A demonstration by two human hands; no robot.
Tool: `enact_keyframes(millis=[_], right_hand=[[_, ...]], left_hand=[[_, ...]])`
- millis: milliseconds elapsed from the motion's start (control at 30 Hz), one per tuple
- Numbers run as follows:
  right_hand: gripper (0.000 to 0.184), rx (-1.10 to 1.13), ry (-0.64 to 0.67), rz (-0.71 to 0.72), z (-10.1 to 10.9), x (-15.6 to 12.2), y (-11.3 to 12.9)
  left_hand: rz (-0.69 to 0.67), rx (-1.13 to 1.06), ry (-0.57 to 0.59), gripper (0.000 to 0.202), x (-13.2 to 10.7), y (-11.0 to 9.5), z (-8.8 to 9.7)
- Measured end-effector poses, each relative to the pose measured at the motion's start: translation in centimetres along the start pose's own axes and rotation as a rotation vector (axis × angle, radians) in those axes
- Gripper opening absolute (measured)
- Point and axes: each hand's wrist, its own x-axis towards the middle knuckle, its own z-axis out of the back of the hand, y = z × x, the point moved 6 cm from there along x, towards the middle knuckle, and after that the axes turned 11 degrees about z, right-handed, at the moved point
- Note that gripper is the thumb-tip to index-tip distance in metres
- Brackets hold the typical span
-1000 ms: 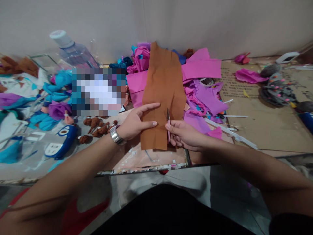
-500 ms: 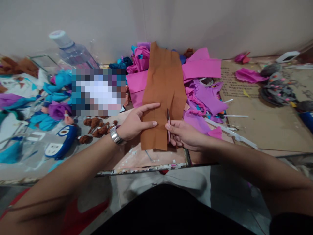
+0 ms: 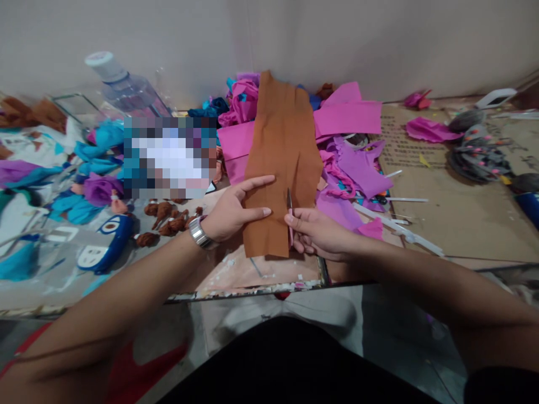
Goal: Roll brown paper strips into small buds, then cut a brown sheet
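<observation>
A long sheet of brown crepe paper stretches away from me over the pile, its near end by the table's front edge. At its left edge, my left hand holds it, thumb and forefinger spread over the top; the other fingers are hidden, seemingly under the paper. My right hand is closed around the pink handles of a pair of scissors. One dark blade shows above the paper, pointing away from me. Right of the blade, the paper's near part is cut away or folded back.
Pink paper pieces and purple scraps lie around the sheet. To the left are a plastic bottle, a blue case, brown knotted bits and blue paper flowers. Cardboard with white sticks and a grey pincushion-like bundle is right.
The brown paper's near end and the scissors have shifted very slightly. Both hands keep almost the same place and hold.
</observation>
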Motion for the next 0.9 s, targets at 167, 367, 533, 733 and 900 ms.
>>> enact_keyframes(millis=[167,367,533,733,900], right_hand=[[0.045,-0.003,0.0,0.005,0.14,0.05,-0.2],[0.044,-0.031,-0.004,-0.001,0.31,0.06,-0.28],[0.042,-0.024,0.0,-0.003,0.13,-0.03,-0.07],[0.043,0.009,-0.009,0.004,-0.05,-0.04,0.11],[0.046,0.031,-0.021,0.009,0.1,-0.07,0.14]], left_hand=[[-0.009,-0.007,0.003,0.074,-0.02,-0.1,-0.02],[0.004,0.009,-0.004,0.076,0.03,-0.08,0.01],[0.008,-0.001,-0.008,0.076,0.0,-0.04,-0.04],[0.003,0.003,-0.004,0.076,-0.06,-0.19,-0.06],[0.001,0.002,-0.003,0.075,-0.14,-0.3,-0.16]])
